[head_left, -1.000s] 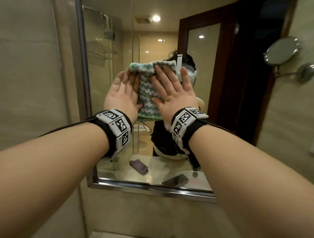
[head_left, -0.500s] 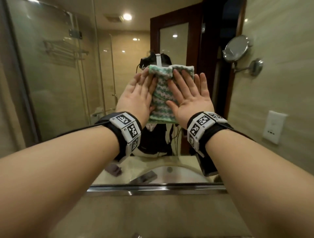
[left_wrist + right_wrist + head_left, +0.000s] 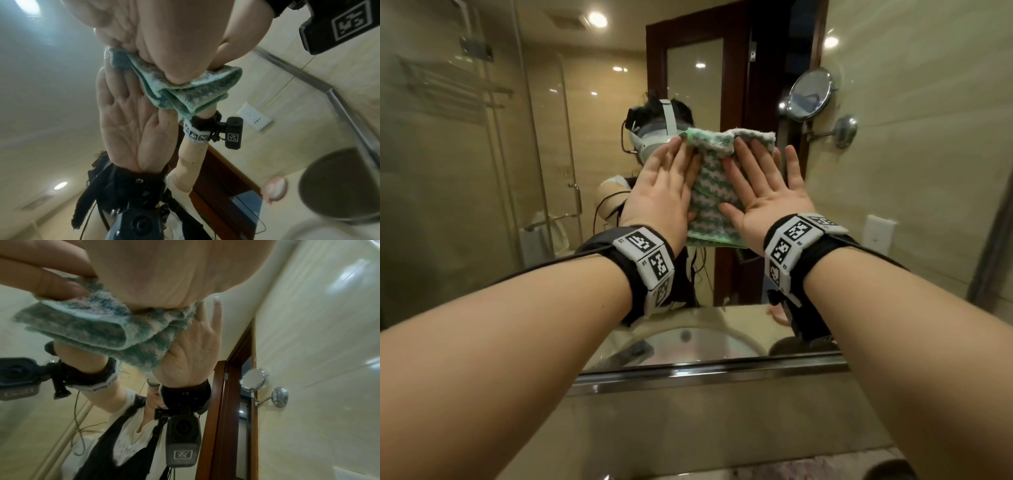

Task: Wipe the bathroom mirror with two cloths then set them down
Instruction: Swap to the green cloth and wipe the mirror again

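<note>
A green-and-white knitted cloth (image 3: 710,195), which looks like two overlapping pieces, lies flat against the bathroom mirror (image 3: 482,178) at head height. My left hand (image 3: 664,185) presses its left side with straight fingers. My right hand (image 3: 763,185) presses the right side, fingers spread and flat. In the left wrist view my left palm (image 3: 164,32) pushes the folded cloth (image 3: 185,92) onto the glass. Seen from the right wrist, my right palm (image 3: 164,272) does the same on the cloth (image 3: 92,331). The cloth's middle is partly hidden by both hands.
A chrome frame (image 3: 705,371) runs along the mirror's lower edge above a beige wall strip. On the right wall hang a round magnifying mirror (image 3: 810,94) on an arm and a white socket (image 3: 880,233). The glass reflects a sink (image 3: 688,342) and a shower screen.
Both hands have slid the cloth to the right across the mirror, away from its left frame and toward the right wall. Their flat hold on the cloth is unchanged.
</note>
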A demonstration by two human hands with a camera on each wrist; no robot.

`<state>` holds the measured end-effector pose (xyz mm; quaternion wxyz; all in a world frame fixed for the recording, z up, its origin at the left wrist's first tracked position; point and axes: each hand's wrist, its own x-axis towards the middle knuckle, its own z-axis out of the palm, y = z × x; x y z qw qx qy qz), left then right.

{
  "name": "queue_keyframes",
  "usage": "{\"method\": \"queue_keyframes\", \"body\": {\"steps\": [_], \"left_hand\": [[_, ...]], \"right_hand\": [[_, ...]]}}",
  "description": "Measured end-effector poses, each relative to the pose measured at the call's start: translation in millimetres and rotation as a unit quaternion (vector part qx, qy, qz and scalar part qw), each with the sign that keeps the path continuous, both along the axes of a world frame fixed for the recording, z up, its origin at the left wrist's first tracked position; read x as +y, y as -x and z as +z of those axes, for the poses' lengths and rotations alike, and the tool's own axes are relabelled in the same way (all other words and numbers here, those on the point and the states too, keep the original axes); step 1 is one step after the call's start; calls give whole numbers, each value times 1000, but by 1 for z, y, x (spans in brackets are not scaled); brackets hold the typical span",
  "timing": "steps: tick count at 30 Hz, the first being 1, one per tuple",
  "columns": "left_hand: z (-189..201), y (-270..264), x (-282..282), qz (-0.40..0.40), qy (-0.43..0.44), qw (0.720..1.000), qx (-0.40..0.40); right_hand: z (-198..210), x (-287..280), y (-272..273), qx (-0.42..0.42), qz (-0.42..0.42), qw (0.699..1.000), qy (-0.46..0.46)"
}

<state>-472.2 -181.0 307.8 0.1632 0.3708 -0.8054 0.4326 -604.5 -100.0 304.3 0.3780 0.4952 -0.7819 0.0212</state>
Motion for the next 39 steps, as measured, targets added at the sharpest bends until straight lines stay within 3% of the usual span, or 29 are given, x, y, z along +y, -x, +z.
{"method": "queue_keyframes", "body": {"steps": [13, 27, 39], "left_hand": [[-2, -29, -19, 7, 33, 999, -42], [-19, -165, -97, 133, -39, 989, 42], [-46, -260, -156, 245, -82, 964, 54]], "right_hand": [[-2, -17, -23, 10, 7, 1000, -17], [-2, -115, -161, 97, 82, 991, -49], [-18, -188, -260, 143, 150, 975, -82]]}}
